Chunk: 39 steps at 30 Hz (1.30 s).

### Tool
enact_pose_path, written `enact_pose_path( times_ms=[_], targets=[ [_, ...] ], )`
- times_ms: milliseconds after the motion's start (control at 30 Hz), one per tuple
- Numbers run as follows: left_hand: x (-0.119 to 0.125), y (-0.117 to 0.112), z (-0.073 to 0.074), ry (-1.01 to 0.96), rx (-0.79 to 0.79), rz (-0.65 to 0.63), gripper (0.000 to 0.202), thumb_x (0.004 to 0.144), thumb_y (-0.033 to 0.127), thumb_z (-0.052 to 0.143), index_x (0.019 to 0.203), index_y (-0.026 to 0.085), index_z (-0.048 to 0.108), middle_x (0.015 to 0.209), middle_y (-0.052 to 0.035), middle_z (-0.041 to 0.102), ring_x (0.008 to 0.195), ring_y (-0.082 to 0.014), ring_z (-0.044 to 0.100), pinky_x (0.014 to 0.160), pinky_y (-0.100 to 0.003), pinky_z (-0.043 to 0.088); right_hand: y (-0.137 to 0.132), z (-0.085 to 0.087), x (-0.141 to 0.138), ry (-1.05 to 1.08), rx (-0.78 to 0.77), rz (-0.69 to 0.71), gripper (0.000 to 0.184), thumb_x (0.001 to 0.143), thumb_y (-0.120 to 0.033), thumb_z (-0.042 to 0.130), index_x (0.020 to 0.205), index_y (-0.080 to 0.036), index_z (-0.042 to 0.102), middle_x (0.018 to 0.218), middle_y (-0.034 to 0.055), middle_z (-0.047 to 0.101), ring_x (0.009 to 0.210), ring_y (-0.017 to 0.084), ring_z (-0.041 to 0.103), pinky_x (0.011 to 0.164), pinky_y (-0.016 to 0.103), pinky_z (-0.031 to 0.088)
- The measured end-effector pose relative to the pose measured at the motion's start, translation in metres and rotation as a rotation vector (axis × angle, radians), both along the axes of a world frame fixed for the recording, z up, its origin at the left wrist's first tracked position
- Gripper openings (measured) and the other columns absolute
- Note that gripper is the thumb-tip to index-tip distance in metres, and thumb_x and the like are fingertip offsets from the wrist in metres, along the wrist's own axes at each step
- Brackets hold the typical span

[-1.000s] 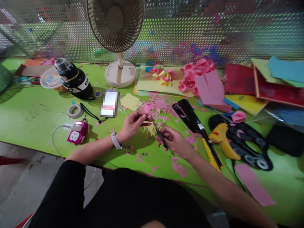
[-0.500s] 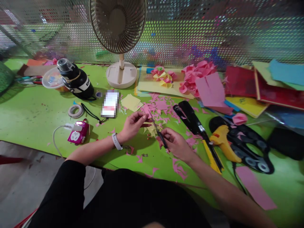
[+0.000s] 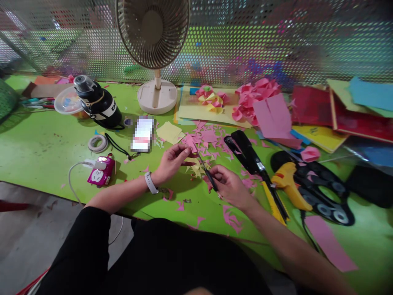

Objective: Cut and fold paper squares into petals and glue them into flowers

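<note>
Between the thumb and fingers of my left hand (image 3: 173, 163) is a small piece of pink paper (image 3: 190, 144). My right hand (image 3: 229, 185) is closed round the dark handles of a pair of scissors (image 3: 208, 175). The blades point up and left, with their tips close by the paper; whether they touch it I cannot tell. Pink paper scraps (image 3: 211, 141) lie scattered beyond and around both hands. Some pale yellow scraps (image 3: 194, 169) are on the table under the scissors. A stack of yellow paper squares (image 3: 169, 132) sits just beyond my left hand.
To the left are a phone (image 3: 143, 135), a tape roll (image 3: 98, 143), a magenta plug adapter (image 3: 101, 171) and a black bottle (image 3: 100, 104). A fan (image 3: 156, 96) stands behind. On the right lie a black flat iron (image 3: 245, 153), a yellow glue gun (image 3: 291, 184) and pink folded paper (image 3: 258, 96).
My right hand and the scissors have shifted very slightly to the right. The left hand and the pink paper stay practically in place.
</note>
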State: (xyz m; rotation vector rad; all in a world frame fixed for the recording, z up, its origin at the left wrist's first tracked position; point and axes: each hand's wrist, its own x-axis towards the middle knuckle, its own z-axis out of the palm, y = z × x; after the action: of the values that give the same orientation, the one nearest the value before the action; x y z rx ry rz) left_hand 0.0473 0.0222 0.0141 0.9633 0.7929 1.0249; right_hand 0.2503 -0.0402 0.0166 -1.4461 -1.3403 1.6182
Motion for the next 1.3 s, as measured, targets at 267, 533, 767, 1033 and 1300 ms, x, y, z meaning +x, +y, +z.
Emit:
enact_pose_path(
  times_ms=[267, 533, 767, 1033, 1300],
  targets=[
    [-0.0044, 0.0069, 0.0015, 0.074, 0.054, 0.034, 0.035, 0.087, 0.049, 0.065, 0.094, 0.016, 0.056, 0.093, -0.0037, 0.064, 0.09, -0.0152, 0.069, 0.068, -0.027, 0.063, 0.0015, 0.0026, 0.0018, -0.017, 0.002, 0.0, 0.046, 0.074, -0.062, 0.075, 0.083, -0.021, 0.056, 0.065, -0.0003, 0.061, 0.051, 0.011, 0.051, 0.038, 0.021, 0.035],
    [-0.004, 0.0073, -0.0025, 0.072, 0.072, 0.026, 0.037, 0.084, 0.05, 0.068, 0.091, 0.015, 0.058, 0.087, -0.0022, 0.064, 0.08, -0.0104, 0.065, 0.066, -0.023, 0.062, 0.002, 0.0025, 0.0014, 0.017, -0.005, -0.004, 0.044, 0.072, -0.057, 0.079, 0.081, -0.021, 0.055, 0.063, -0.0023, 0.059, 0.05, 0.01, 0.049, 0.038, 0.021, 0.033],
    [-0.0028, 0.0048, 0.0001, 0.055, 0.051, 0.004, 0.038, 0.083, 0.05, 0.07, 0.091, 0.014, 0.059, 0.086, -0.0024, 0.064, 0.078, -0.0101, 0.064, 0.066, -0.023, 0.062, 0.0009, 0.0001, 0.0018, 0.032, -0.012, -0.004, 0.042, 0.074, -0.056, 0.078, 0.082, -0.022, 0.054, 0.064, -0.003, 0.059, 0.051, 0.01, 0.05, 0.04, 0.021, 0.035],
    [-0.0048, 0.0065, -0.0011, 0.081, 0.05, -0.013, 0.036, 0.085, 0.049, 0.068, 0.09, 0.015, 0.059, 0.087, -0.003, 0.064, 0.08, -0.0111, 0.065, 0.066, -0.024, 0.061, 0.0006, -0.0022, 0.0044, -0.002, 0.014, 0.008, 0.041, 0.077, -0.058, 0.074, 0.083, -0.022, 0.055, 0.065, -0.0014, 0.06, 0.056, 0.013, 0.055, 0.045, 0.024, 0.042],
    [-0.0056, 0.0072, 0.0004, 0.086, 0.077, -0.049, 0.037, 0.084, 0.049, 0.069, 0.091, 0.014, 0.06, 0.086, -0.0017, 0.062, 0.079, -0.0104, 0.064, 0.067, -0.025, 0.061, 0.0029, 0.0019, 0.0032, 0.01, -0.011, 0.007, 0.044, 0.072, -0.058, 0.078, 0.08, -0.022, 0.054, 0.062, -0.0024, 0.059, 0.05, 0.01, 0.049, 0.038, 0.021, 0.033]
  ],
)
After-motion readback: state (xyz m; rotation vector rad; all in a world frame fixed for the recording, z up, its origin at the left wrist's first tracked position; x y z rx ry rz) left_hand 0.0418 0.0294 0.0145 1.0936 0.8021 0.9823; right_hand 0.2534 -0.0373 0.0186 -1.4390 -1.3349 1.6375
